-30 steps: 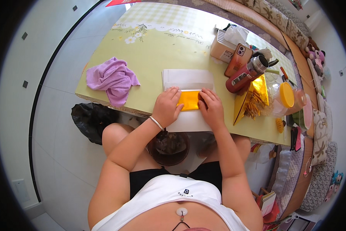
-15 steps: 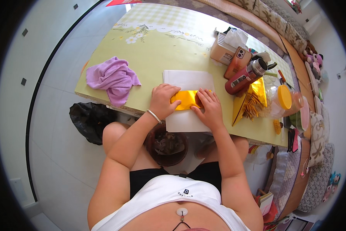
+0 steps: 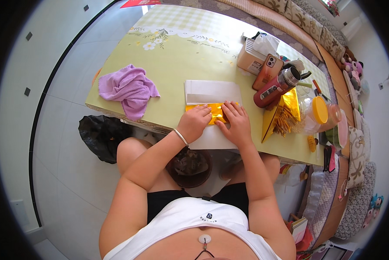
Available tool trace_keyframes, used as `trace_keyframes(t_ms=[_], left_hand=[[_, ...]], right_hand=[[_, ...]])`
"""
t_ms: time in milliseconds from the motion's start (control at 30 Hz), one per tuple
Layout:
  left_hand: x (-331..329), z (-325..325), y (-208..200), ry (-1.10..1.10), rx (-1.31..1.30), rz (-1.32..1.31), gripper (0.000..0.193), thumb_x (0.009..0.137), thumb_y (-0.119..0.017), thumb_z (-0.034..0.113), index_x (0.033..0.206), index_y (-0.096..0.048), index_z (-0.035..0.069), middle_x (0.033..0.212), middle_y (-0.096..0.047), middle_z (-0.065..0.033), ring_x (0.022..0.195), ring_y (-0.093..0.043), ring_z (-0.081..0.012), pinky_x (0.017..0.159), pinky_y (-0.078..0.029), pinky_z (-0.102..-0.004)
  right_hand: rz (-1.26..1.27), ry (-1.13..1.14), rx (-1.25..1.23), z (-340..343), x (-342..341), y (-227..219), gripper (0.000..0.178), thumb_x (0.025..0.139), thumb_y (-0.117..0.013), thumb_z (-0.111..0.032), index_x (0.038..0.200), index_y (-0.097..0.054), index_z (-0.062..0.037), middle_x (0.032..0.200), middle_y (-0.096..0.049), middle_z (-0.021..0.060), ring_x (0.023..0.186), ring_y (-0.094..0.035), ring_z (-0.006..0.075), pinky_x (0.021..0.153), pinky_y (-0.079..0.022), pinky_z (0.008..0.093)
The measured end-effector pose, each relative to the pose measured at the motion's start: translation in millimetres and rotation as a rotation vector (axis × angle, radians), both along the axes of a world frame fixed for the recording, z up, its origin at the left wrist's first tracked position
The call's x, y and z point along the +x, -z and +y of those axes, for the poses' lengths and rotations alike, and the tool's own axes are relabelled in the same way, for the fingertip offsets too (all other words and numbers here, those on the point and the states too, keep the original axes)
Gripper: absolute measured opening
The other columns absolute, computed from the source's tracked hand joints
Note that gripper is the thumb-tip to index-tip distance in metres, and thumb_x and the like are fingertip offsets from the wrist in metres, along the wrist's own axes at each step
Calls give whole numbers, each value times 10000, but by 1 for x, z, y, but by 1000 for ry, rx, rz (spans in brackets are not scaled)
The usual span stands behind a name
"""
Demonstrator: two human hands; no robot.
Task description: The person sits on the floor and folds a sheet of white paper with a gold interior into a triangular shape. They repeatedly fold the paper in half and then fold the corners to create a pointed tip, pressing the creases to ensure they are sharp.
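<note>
A strip of shiny gold foil paper (image 3: 216, 113) lies across a stack of white paper sheets (image 3: 214, 87) at the table's near edge. My left hand (image 3: 196, 123) rests flat over the left part of the strip, fingers stretched toward its middle and hiding that part. Pressed on the strip's right end is my right hand (image 3: 235, 123), its fingers extended and its thumb set apart. The foil looks folded, but how its layers lie under the hands cannot be made out.
A purple cloth (image 3: 128, 91) lies on the table at left. To the right stand a dark red thermos (image 3: 272, 90), a phone (image 3: 268, 69), a tissue box (image 3: 250, 57), a pile of gold foil (image 3: 281, 117) and a yellow-lidded jar (image 3: 319, 109). Below the edge sits a bin (image 3: 188, 167).
My left hand has slid right from the foil's left end onto its middle, uncovering that end. The right hand has stayed nearly in place.
</note>
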State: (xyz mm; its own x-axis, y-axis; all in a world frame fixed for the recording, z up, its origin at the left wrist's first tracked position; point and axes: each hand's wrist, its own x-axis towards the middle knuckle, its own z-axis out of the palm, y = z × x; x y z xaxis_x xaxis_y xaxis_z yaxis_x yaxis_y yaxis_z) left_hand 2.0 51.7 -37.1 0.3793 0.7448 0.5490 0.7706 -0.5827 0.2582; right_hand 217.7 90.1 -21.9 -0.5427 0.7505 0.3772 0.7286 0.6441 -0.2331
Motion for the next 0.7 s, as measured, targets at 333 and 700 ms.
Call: trace_keyframes(t_ms=[333, 700], left_hand=[[9, -12, -3, -52, -8, 50, 400, 899, -675, 219, 1211, -659, -29, 1309, -635, -200, 1270, -581, -337, 1099, -435, -467], [8, -9, 2, -42, -54, 40, 382, 927, -632, 207, 1251, -638, 5, 1367, -600, -185, 1313, -540, -345, 1121, -396, -502]], right_hand=[[-20, 25, 2, -4, -2, -3, 554, 862, -724, -352, 1331, -623, -76, 1445, -568, 104, 1374, -487, 307, 1162, -298, 535], [-74, -222, 64, -6, -4, -14, 601, 874, -707, -373, 1377, -577, -71, 1461, -542, 132, 1413, -441, 303, 1209, -244, 502]])
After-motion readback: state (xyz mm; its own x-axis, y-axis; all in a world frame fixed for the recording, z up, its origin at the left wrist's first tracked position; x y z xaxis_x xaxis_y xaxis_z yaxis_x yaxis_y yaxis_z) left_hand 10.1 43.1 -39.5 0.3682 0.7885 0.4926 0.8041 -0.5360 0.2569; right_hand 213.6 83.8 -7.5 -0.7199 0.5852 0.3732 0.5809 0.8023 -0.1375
